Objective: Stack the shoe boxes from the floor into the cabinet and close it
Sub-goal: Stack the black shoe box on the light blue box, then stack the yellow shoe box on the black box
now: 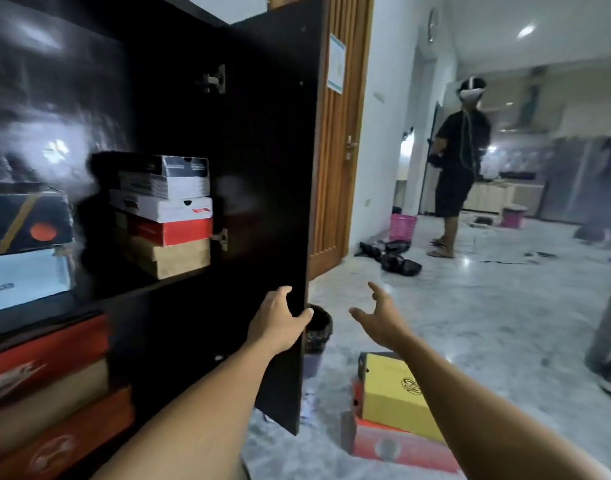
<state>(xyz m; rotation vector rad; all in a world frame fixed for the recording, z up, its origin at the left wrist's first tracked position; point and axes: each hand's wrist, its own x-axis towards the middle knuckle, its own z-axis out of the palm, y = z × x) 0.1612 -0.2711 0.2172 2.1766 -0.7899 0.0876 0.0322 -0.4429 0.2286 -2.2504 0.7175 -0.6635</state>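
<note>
Left hand gripping the free edge of the open dark wooden cabinet door.
Right hand empty, fingers spread — above the yellow cardboard shoe box on the floor, near right; printing unreadable.

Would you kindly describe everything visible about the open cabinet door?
The cabinet door is a tall, flat, dark brown-black panel, seemingly laminated board. It stands swung open, inner face to the camera, with two metal hinges on its inner edge. The left hand grips its free edge low down; the right hand hovers apart, touching nothing.
</note>
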